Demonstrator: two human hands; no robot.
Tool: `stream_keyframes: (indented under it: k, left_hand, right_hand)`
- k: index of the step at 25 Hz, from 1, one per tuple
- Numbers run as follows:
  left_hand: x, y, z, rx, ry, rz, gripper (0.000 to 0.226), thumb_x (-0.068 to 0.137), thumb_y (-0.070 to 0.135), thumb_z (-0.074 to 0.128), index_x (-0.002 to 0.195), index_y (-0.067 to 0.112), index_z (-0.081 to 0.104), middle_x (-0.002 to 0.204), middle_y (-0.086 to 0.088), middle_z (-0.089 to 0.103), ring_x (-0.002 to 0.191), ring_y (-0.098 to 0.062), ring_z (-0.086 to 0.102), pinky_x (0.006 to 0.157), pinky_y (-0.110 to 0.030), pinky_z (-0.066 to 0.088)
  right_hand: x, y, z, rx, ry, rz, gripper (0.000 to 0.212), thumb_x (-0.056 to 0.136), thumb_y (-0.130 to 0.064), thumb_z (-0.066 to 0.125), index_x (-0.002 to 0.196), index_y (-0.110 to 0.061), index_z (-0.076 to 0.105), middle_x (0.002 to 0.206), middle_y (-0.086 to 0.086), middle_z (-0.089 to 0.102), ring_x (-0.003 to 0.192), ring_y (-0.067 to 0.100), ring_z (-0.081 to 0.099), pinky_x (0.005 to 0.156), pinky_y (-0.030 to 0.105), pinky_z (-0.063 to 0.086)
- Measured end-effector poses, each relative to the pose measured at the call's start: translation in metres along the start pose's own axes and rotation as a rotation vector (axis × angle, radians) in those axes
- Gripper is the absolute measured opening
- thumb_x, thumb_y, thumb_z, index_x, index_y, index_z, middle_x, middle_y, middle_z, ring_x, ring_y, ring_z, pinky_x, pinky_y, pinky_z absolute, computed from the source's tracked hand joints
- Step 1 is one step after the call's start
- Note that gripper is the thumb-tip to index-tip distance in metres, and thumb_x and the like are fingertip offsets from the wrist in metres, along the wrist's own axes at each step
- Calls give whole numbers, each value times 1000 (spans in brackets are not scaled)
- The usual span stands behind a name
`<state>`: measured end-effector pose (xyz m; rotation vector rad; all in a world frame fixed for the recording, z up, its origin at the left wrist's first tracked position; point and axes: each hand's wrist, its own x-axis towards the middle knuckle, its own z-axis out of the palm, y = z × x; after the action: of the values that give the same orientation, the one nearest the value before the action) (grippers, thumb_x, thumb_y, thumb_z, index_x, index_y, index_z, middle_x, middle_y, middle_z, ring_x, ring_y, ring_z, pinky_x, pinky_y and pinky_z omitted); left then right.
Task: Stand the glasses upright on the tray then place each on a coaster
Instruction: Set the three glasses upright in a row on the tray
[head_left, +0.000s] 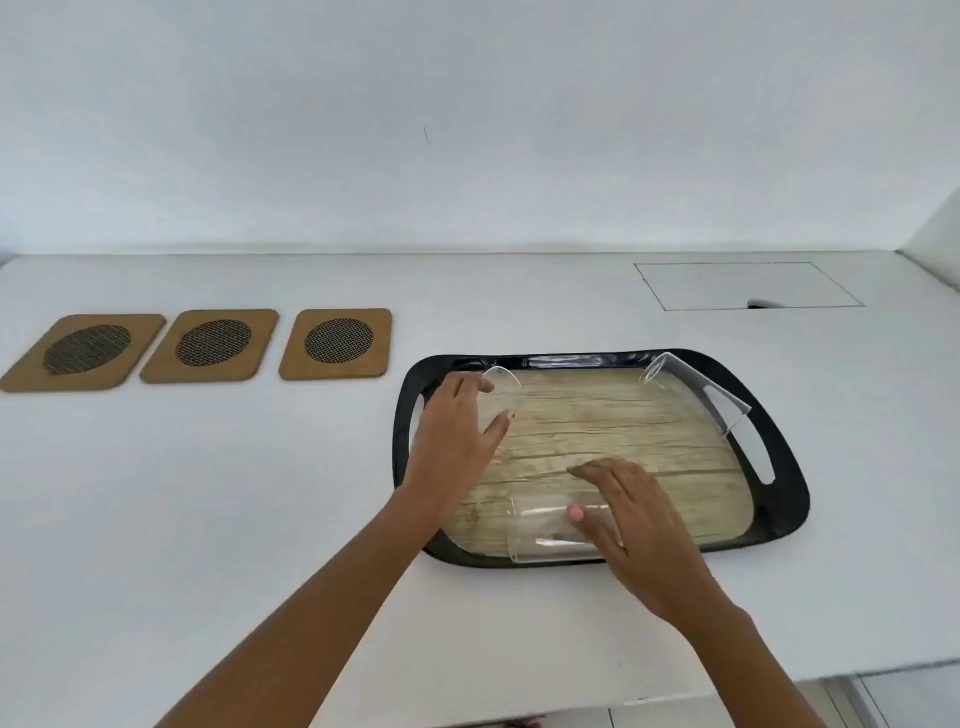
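Observation:
A black-rimmed tray (789, 499) with a wood-pattern floor holds three clear glasses, all lying on their sides. My left hand (454, 436) wraps thumb and fingers around the glass at the tray's back left corner (503, 382). My right hand (636, 525) lies over the glass at the tray's front edge (540, 535), thumb on its side and fingers across its top. The third glass (698, 392) leans untouched on the back right rim. Three tan coasters with dark mesh circles (85, 349) (213, 343) (337, 340) sit in a row to the left of the tray.
The white counter (260, 493) ends at a front edge near the bottom right. A rectangular hatch outline (748, 286) is set into it at the back right. A plain white wall rises behind.

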<state>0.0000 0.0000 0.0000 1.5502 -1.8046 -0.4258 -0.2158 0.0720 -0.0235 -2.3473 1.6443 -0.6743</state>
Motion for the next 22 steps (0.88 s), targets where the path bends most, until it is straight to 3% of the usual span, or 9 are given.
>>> stream_keyframes:
  k: [2,4,8,12,16,19,22]
  left_hand:
    - [21,5,11,87,-65,-50,48,90,43,60,125,11,52,127,-5,49,112,-20,54,92,-30,46]
    - [38,8,18,211,-124,-98,62,88,50,60,131,7,47,128,-11,46,112,-25,54,95,-33,46]
    - [47,-3,31,446,-216,-213,86,82,61,60,141,5,34,137,-16,44,122,-30,51,102,-38,42]
    - [49,-10,38,594,-273,-301,87,78,60,66,139,7,33,133,-12,52,121,-30,53,95,-39,44]
    - [45,-8,32,487,-215,-299,74,73,54,73,127,11,45,122,-5,58,110,-24,58,75,-34,44]
    - [34,-2,23,286,-42,-228,70,72,53,75,124,16,48,117,0,59,104,-19,59,79,-34,48]
    - [24,6,14,-36,152,-142,73,72,49,78,129,18,45,121,2,60,108,-12,59,89,-31,51]
  right_hand:
    - [5,7,-2,-98,-82,-114,51,96,-55,35,125,-19,57,122,-6,61,121,9,49,114,36,30]
    - [9,12,-3,-88,-160,-155,57,94,-62,33,127,-22,55,122,-9,62,119,8,51,115,33,29]
    - [12,19,-2,-82,-209,-204,64,88,-72,36,128,-25,51,118,-11,62,108,8,55,94,26,43]
    - [13,24,1,-37,-212,-205,66,85,-74,40,127,-25,52,114,-12,62,102,7,57,84,24,48]
    - [16,25,2,-11,-187,-117,70,80,-80,39,123,-27,54,109,-14,62,98,1,56,79,17,42]
    - [16,23,1,1,-125,-62,70,77,-82,39,120,-29,57,104,-16,63,91,-7,49,69,5,31]
    - [15,24,-1,6,-99,-10,71,74,-83,39,120,-31,57,102,-18,62,92,-3,54,64,5,30]
